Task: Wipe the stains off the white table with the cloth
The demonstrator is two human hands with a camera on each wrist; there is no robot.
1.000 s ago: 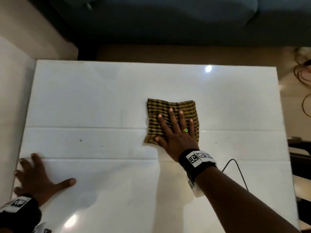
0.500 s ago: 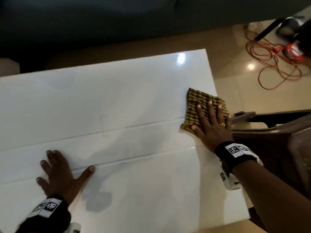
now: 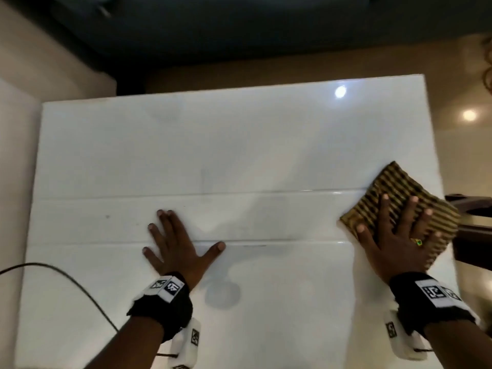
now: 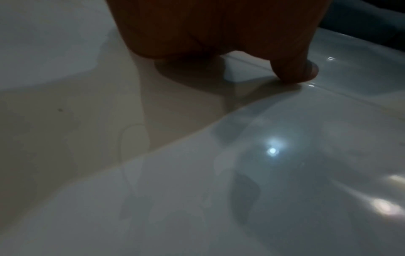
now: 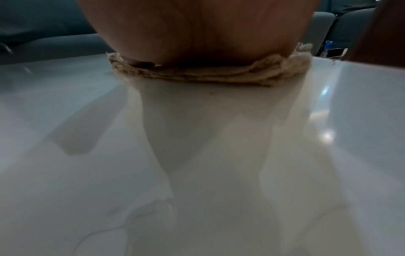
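Step in hand: mid-wipe, and the stroke sits right out at the table's right edge. This reads as the far end of a sweep, not the finish of the job.

Right hand: the right hand [image 3: 399, 241] lies flat on the cloth [image 3: 399, 193], fingers straight and spread, pressing down rather than gripping. The right wrist view shows the palm bearing on the folded layers.

Cloth: a striped yellow-and-dark cloth, folded, lying on the white table [image 3: 213, 145] at its right edge, with its right corner poking out past the rim.

Left hand: the left hand [image 3: 173, 243] is planted palm-down on bare table near the middle, fingers splayed, thumb out, holding nothing. It looks like a brace.

Stains: small dark specks [image 3: 107, 216] show to the left of the bracing hand, and a faint dark smear [image 3: 254, 245] sits along the near seam between the two hands. A dim mark [image 3: 203, 175] further back is too faint to call.

Next move: judging from this, the cloth wants to come back leftward across the middle band, flat pressure kept on, taking the seam smear first.

Watch for: the bracing hand sits between the cloth and the specks, so it would likely need to lift or shift. The overhanging corner could drag off the edge.
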